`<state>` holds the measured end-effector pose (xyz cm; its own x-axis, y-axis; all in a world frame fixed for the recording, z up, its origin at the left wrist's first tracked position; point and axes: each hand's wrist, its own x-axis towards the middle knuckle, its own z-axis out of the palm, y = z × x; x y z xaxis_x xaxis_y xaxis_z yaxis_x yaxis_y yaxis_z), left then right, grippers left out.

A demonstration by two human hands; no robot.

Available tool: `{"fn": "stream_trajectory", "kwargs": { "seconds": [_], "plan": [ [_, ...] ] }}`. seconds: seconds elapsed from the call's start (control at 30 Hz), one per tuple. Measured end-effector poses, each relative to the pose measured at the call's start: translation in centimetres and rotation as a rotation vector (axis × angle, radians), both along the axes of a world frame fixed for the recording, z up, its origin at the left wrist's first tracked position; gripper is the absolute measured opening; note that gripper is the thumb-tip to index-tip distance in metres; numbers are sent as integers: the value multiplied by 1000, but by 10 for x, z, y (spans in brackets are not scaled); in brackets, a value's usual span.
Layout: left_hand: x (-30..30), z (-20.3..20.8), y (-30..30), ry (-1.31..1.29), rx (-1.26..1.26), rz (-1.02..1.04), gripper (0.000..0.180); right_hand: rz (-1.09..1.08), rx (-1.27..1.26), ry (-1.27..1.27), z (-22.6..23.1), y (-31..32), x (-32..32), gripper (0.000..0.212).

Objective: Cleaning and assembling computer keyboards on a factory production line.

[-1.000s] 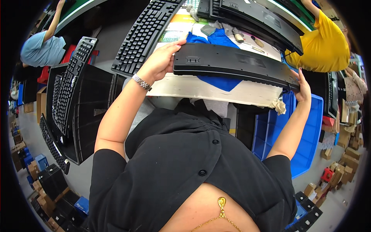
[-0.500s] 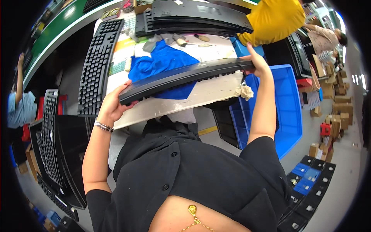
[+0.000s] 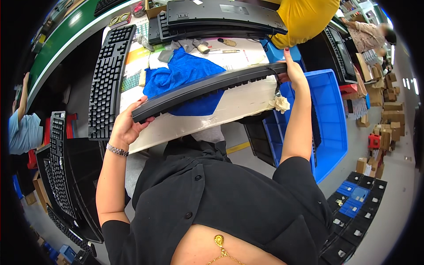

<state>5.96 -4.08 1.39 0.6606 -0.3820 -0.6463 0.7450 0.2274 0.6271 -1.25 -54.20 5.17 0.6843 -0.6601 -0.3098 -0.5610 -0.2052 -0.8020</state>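
Note:
Between my two hands I hold a black keyboard (image 3: 207, 86) on edge above the near side of the table, its keys pointing down and toward me. My left hand (image 3: 128, 123) grips its left end, thumb on top and fingers underneath. At the right end my right hand (image 3: 292, 70) is closed around the other short side, next to the keyboard's cable. Behind and partly below the keyboard lies a crumpled blue cloth (image 3: 183, 70) on the white table (image 3: 176, 130). Another black keyboard (image 3: 108, 81) lies keys up along the table's left edge.
Stacked keyboards (image 3: 225, 17) lie at the table's far side. A blue crate (image 3: 329, 123) stands at the right, below my right forearm. More keyboards (image 3: 59, 163) sit at the left. A person in yellow (image 3: 307, 20) is beyond the table; others are farther off.
The held keyboard has tilted slightly, showing less of its upper face, and its left end has shifted a little left with my left hand. Both hands keep their hold.

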Motion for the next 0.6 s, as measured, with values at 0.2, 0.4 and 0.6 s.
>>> {"fn": "stream_trajectory", "kwargs": {
  "seconds": [0.2, 0.4, 0.6],
  "plan": [
    [4, -14, 6, 33, -83, 57, 35, 78, -780, -378, 10, 87, -13, 80],
    [9, -13, 3, 74, -115, 97, 33, 273, -935, -336, -20, 150, -10, 93],
    [13, -15, 6, 156, -87, 140, 30, 238, -856, -358, -20, 137, -1, 92]
  ]
}}
